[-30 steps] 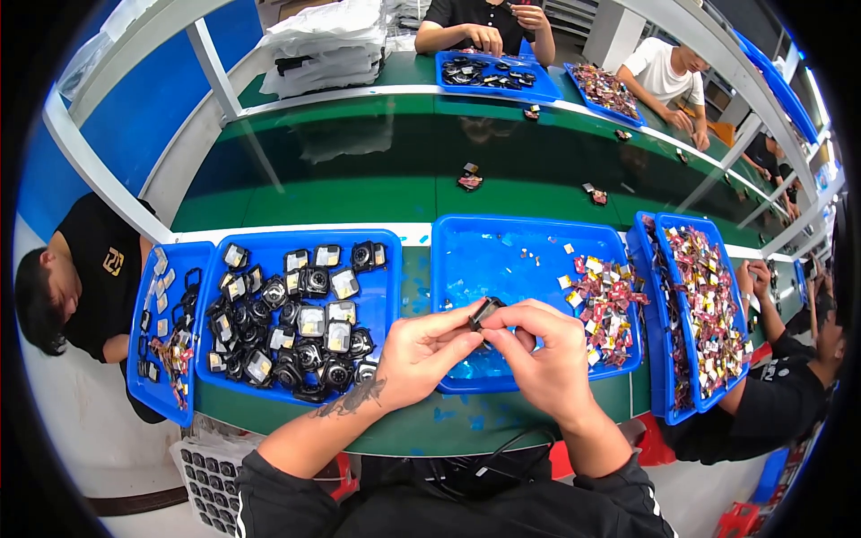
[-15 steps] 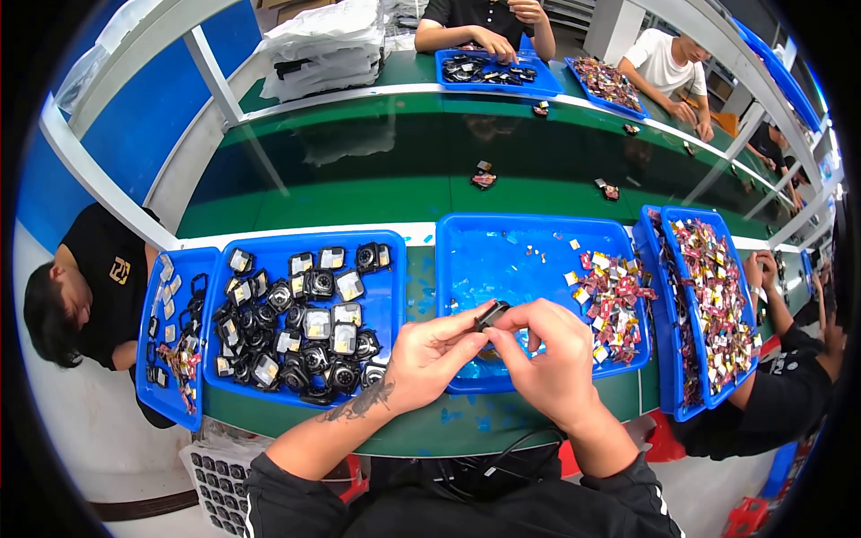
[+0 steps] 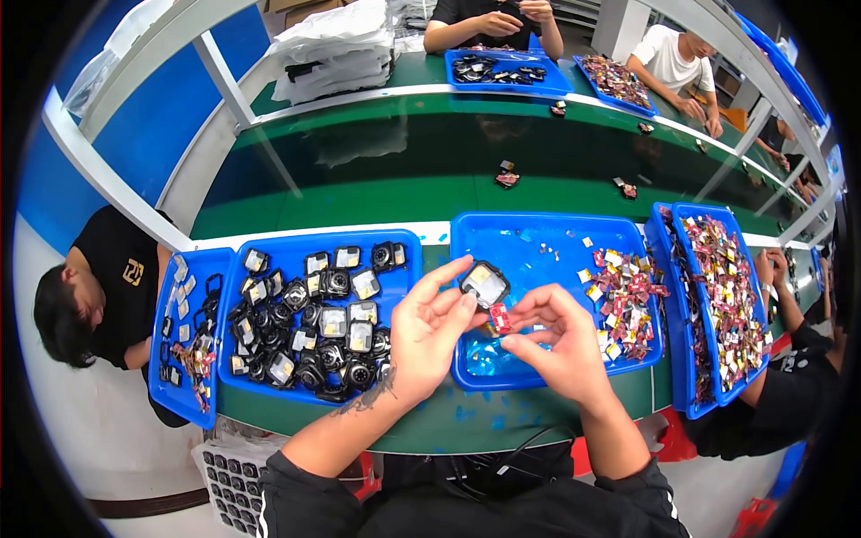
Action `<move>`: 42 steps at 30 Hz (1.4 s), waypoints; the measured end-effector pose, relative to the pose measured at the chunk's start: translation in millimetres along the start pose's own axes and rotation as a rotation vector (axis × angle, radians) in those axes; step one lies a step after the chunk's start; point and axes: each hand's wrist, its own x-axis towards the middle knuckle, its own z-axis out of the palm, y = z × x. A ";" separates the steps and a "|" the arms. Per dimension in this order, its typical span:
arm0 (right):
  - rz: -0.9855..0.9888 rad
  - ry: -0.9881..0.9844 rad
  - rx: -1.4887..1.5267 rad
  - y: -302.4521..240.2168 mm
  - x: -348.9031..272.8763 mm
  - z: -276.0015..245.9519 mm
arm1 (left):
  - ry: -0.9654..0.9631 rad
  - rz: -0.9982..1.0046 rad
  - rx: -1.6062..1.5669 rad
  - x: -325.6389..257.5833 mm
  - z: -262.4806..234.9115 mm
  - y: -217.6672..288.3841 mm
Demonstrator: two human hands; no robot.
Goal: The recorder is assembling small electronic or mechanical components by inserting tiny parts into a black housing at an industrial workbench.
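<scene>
Right of a blue tray [image 3: 413, 287], the left hand [image 3: 423, 339] has its grip tight on a black case [image 3: 485, 285] over another tray [image 3: 538, 269], and a red bit [image 3: 500, 316] is by the right hand [image 3: 567, 348], whose grip I cannot tell.

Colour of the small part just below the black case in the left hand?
Mostly red: the small part; the head view shows it best.

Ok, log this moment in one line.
left hand: holds black casing; right hand: at red part, grip unclear; beneath: blue tray
</scene>
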 end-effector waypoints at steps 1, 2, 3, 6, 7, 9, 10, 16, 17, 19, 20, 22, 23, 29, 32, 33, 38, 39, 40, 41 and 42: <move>0.019 -0.033 0.035 1.9 0.9 1.1 | 0.000 0.002 0.000 -0.5 2.1 0.2; -0.004 0.007 0.049 0.2 0.6 1.8 | -0.013 0.061 0.049 -1.8 5.4 -0.1; -0.006 0.003 0.050 -3.0 0.4 1.7 | -0.022 0.122 0.100 -5.4 6.4 0.3; 0.039 -0.041 0.228 -15.3 -1.5 -3.1 | -0.155 0.376 0.545 -8.0 -4.1 4.4; 0.036 -0.038 0.221 -16.1 -2.4 -4.5 | -0.256 0.508 0.815 -6.8 -3.7 8.4; 0.046 -0.067 0.233 -17.0 -6.1 -5.1 | -0.252 0.580 0.864 -7.9 -0.1 5.3; 0.029 -0.037 0.227 -16.5 -6.8 -3.8 | -0.258 0.609 0.886 -8.1 -0.5 3.1; 0.050 -0.133 0.148 -16.5 -14.5 -13.3 | -0.248 0.627 0.887 -8.9 -2.5 1.0; 0.055 -0.128 0.146 -15.3 -15.5 -15.5 | -0.280 0.573 0.868 -9.3 -3.6 1.5; -0.051 -0.112 -0.095 -14.5 -14.1 -21.0 | -0.286 0.523 0.864 -10.7 0.7 9.7; -0.029 -0.090 -0.129 -19.4 -13.4 -19.5 | -0.295 0.398 0.845 -11.2 1.6 12.7; -0.069 -0.103 -0.307 -28.5 -10.6 -15.6 | -0.277 0.270 0.836 -12.0 1.4 10.8; -0.113 -0.118 -0.485 -30.4 -9.6 -14.6 | -0.279 0.266 0.834 -12.3 1.6 8.1; 0.167 -0.220 -0.204 -14.6 -1.5 -23.9 | -0.261 0.099 0.759 -11.8 1.4 1.2; 0.148 -0.220 -0.031 -6.3 -5.8 -22.8 | -0.274 0.045 0.729 -8.6 0.2 1.1; 0.061 -0.093 -0.085 -9.9 -7.7 -17.4 | -0.268 0.011 0.683 -9.0 0.0 1.1; -0.165 0.041 -0.252 -6.0 -11.3 -3.0 | -0.244 -0.117 0.486 -10.9 -0.1 -2.2; -0.167 0.042 -0.252 -4.2 -11.9 -1.3 | -0.215 -0.119 0.423 -11.1 1.8 -2.5; -0.169 0.112 -0.176 0.1 -12.9 0.5 | -0.215 -0.117 0.424 -11.5 2.6 -4.8; -0.171 0.182 -0.100 4.6 -13.5 2.4 | -0.207 -0.115 0.303 -12.1 2.6 -8.7; -0.158 0.229 0.011 8.9 -13.6 5.1 | -0.197 -0.113 0.185 -12.9 2.4 -11.2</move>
